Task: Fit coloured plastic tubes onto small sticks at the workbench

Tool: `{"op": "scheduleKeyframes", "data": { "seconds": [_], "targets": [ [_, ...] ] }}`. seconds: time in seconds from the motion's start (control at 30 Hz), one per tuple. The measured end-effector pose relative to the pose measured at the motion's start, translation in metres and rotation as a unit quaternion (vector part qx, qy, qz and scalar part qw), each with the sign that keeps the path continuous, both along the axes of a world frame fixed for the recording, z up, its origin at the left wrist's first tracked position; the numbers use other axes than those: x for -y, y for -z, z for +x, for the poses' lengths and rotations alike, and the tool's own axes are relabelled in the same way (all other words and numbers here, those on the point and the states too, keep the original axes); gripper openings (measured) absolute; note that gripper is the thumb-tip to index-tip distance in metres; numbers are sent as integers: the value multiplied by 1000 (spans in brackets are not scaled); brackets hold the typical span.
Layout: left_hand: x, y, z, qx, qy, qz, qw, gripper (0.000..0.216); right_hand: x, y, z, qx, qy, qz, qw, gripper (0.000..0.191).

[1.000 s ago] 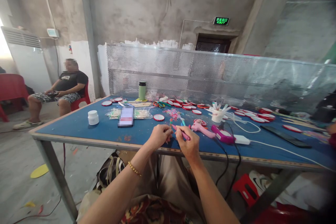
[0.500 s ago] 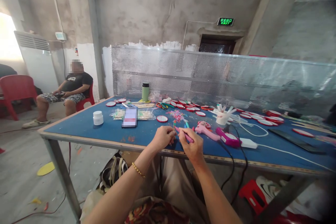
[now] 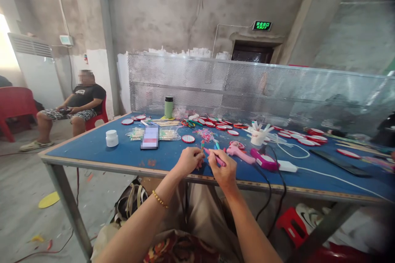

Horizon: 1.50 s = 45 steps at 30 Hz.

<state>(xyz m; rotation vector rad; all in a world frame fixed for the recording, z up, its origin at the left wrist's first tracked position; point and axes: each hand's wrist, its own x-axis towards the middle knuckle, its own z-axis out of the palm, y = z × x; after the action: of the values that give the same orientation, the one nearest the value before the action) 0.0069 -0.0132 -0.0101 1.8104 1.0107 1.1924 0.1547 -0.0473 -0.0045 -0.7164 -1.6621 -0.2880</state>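
Near the table's front edge, my left hand [image 3: 190,162] is closed, pinching a small upright piece [image 3: 202,145] with green and orange colouring; its exact kind is too small to make out. My right hand [image 3: 224,171] is wrapped around a pink pen-like tool [image 3: 220,161], whose tip points left toward that piece. Whether tip and piece touch I cannot tell. Just beyond the fingers lie a blue stick-like item [image 3: 217,146] and a heap of small pink and coloured bits [image 3: 206,134]. A round red-rimmed disc [image 3: 188,139] rests beyond my left hand.
On the blue table [image 3: 92,152] stand a white jar [image 3: 112,138], a phone [image 3: 149,137], a green bottle [image 3: 168,108] and a white cup of sticks [image 3: 258,137]. Right of my hands are a pink-handled tool [image 3: 242,154], a purple device [image 3: 264,159] and cables. A person [image 3: 84,98] sits at left.
The whole view has shifted slightly, with things appearing a little further left. Both hands keep nearly the same pose and hold.
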Motion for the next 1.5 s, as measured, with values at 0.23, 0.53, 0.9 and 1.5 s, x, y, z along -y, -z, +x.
{"op": "scheduleKeyframes", "data": {
  "seconds": [0.23, 0.53, 0.9, 1.5],
  "targets": [
    [1, 0, 0, 3, 3, -10, 1000, 20, -1, 3, 1, -5, -5, -10, 1000, 17],
    [7, -8, 0, -5, -3, -15, 1000, 22, 0, 0, 1, 1, -7, -25, 1000, 18],
    [8, -9, 0, -11, -4, -12, 1000, 24, 0, 1, 0, 3, -12, -10, 1000, 17],
    [7, -8, -1, -21, -7, 4, 1000, 25, -1, 1, 1, 19, -5, -19, 1000, 20]
  ]
}}
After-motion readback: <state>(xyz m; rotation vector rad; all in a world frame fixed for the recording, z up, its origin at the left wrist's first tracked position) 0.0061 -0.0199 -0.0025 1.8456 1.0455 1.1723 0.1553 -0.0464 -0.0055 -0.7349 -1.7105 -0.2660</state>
